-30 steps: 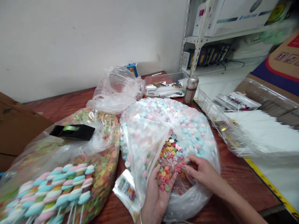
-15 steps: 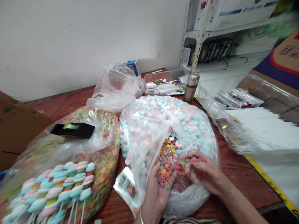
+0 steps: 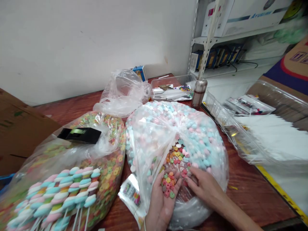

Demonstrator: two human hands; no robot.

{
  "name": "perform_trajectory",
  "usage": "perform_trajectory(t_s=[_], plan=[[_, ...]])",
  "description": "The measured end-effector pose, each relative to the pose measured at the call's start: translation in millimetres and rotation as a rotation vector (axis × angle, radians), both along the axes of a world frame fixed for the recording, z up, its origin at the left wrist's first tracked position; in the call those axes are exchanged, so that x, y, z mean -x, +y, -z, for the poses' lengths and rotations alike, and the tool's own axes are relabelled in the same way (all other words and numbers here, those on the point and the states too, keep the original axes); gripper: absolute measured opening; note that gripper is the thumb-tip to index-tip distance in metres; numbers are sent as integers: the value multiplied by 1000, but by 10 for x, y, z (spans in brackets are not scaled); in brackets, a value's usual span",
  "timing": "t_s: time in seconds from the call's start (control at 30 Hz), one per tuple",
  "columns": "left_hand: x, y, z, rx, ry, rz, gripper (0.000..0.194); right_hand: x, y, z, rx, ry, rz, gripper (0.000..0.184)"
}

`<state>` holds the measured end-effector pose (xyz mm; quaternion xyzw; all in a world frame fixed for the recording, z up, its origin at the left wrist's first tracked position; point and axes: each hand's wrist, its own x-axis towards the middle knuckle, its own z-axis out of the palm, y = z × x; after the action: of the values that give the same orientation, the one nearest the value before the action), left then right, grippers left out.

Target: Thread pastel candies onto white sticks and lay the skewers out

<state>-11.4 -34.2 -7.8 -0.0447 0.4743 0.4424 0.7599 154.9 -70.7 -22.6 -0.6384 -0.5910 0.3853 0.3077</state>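
right grip (image 3: 204,185) now nearer red rings (image 3: 184,172), parted; left grip (image 3: 160,201) cupped beneath colored rings (image 3: 167,184)

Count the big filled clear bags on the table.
2. A bag of coloured rings at picture left, under striped sticks; a bag of pastel pieces at centre, left hand and right hand over its near side. Others may be hidden.
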Motion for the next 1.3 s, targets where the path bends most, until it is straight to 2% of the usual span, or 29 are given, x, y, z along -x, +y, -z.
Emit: perform_trajectory(t_s=[0.07, 0.13, 0.2, 0.37, 0.53, 0.73, 0.83, 0.93, 1.03, 1.13, 1.3], plan=[[7, 6, -26, 2, 21, -19, 18, -119, -8, -66, 39, 135, 11, 28], [8, 15, -44, 7, 38, -31, 17, -227, -10, -130, 90, 369, 41, 32], [1, 20, -49, 6, 49, -40, 18, -281, 7, -175, 91, 428, 46, 37], [-24, 9, -35, -22, 47, -51, 22, -159, 102, -178, -1, -46, -100, 32], [-20, 10, -24, -7, 37, -32, 19, 78, 281, -155, -22, -252, -61, 23], [27, 9, -28, -10, 18, -41, 18, 259, 592, -115, -51, -199, -58, 15], [57, 20, -41, -17, 54, -91, 17, 171, 541, -130, -54, -66, -46, 16], [65, 43, -47, -50, 80, -149, 15, 3, 400, -169, -23, 83, -23, 29], [57, 66, -42, -50, 92, -183, 13, -112, 336, -185, 1, 162, 64, 40], [50, 79, -32, -41, 102, -188, 14, -100, 421, -169, -24, 105, 124, 38], [55, 84, -39, -37, 93, -176, 22, 138, 700, -107, -60, -113, 127, 10]])
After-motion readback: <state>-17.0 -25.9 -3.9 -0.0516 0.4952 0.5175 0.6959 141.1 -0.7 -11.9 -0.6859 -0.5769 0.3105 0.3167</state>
